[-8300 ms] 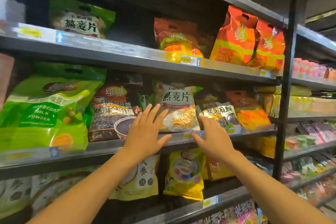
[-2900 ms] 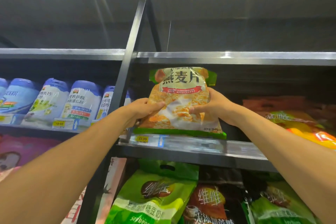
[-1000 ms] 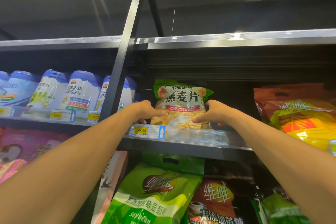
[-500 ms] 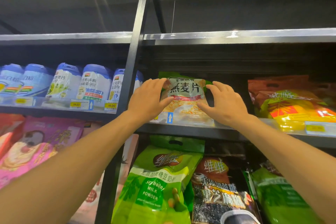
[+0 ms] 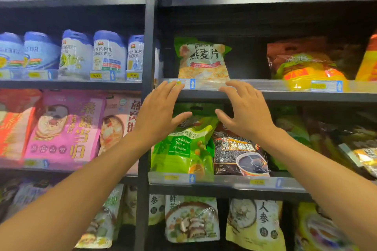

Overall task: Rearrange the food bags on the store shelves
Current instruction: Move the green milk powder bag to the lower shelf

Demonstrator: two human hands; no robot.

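Note:
An oatmeal bag [image 5: 203, 60], green-topped with a yellow front, stands upright at the left end of the upper shelf [image 5: 285, 96]. My left hand [image 5: 158, 115] and my right hand [image 5: 246, 113] hover below it, fingers spread, holding nothing. They are in front of the shelf edge and of the green soybean milk powder bag [image 5: 181, 149] and the black sesame bag [image 5: 238, 153] on the middle shelf.
An orange and yellow bag [image 5: 306, 65] lies further right on the upper shelf. A black upright post [image 5: 149, 67] splits the bays. Blue-capped tubs [image 5: 108, 53] and pink bags [image 5: 65, 126] fill the left bay. Ginseng soup bags [image 5: 255, 222] hang on the bottom shelf.
Both hands have let go of the oatmeal bag and dropped down, away from it. The bag stays standing on the upper shelf. The view has tilted downward.

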